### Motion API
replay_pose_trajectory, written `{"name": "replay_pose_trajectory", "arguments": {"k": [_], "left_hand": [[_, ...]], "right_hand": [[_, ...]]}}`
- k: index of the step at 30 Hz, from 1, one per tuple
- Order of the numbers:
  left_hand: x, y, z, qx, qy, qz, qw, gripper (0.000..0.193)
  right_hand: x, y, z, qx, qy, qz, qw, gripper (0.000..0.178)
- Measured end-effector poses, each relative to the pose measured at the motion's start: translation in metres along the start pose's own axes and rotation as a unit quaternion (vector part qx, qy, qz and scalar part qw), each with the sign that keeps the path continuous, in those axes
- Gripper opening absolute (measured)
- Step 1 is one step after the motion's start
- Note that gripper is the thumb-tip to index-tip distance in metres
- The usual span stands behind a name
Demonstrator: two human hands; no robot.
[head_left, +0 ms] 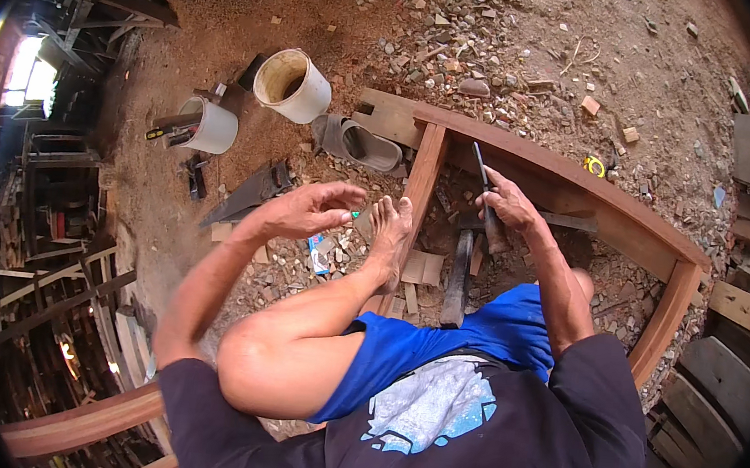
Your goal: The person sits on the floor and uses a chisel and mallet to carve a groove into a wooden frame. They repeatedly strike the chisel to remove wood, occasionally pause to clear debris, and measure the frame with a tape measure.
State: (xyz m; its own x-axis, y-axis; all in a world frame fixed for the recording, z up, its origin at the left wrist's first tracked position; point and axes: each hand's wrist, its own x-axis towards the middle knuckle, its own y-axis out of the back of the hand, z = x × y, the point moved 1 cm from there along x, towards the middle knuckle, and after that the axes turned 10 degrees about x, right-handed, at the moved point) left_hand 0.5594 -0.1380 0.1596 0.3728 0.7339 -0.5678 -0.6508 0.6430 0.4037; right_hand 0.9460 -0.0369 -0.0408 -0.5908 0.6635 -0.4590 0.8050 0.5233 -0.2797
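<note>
My right hand (510, 202) is closed around a chisel (481, 166), its narrow dark blade pointing up and away and its wooden handle end below the fist. It is held over the inside of a reddish wooden frame (565, 165). My left hand (306, 209) hovers left of my bare foot, fingers bent and thumb apart from them. A small green thing (355, 215) shows by the thumb tip; whether the hand touches it cannot be told. Below the chisel, a hammer (457, 284) with a dark handle lies between my legs. My foot rests against the frame's crosspiece (426, 162).
Two white buckets (313, 100) (216, 129) stand at the far left, the smaller with tools in it. A grey sandal (362, 144) lies near the frame corner. Beyond the frame is a yellow tape measure (594, 167). Rubble covers the ground; boards (726, 376) line the right side.
</note>
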Motion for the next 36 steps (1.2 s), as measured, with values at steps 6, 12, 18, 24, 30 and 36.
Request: {"name": "replay_pose_trajectory", "arguments": {"k": [6, 12, 18, 24, 30, 36], "left_hand": [[0.097, -0.042, 0.032, 0.078, 0.132, -0.146, 0.977, 0.068], [0.265, -0.183, 0.008, -0.391, 0.169, 0.064, 0.902, 0.072], [0.358, -0.221, -0.055, -0.568, 0.084, 0.25, 0.779, 0.056], [0.351, -0.22, -0.071, -0.547, 0.089, 0.293, 0.779, 0.055], [0.288, -0.253, -0.059, -0.418, 0.12, 0.334, 0.836, 0.057], [0.289, -0.281, -0.077, -0.429, 0.192, 0.362, 0.805, 0.06]], "right_hand": [[0.007, -0.006, 0.021, -0.005, 0.002, -0.007, 1.0, 0.058], [0.052, 0.02, 0.033, -0.234, 0.057, -0.003, 0.97, 0.028], [0.088, 0.025, 0.032, -0.23, 0.098, 0.005, 0.968, 0.028], [0.102, 0.018, 0.059, -0.2, 0.118, -0.02, 0.973, 0.032], [0.064, -0.006, 0.076, -0.242, 0.086, -0.103, 0.961, 0.03], [0.056, -0.002, 0.057, -0.229, 0.051, -0.135, 0.963, 0.029]]}}
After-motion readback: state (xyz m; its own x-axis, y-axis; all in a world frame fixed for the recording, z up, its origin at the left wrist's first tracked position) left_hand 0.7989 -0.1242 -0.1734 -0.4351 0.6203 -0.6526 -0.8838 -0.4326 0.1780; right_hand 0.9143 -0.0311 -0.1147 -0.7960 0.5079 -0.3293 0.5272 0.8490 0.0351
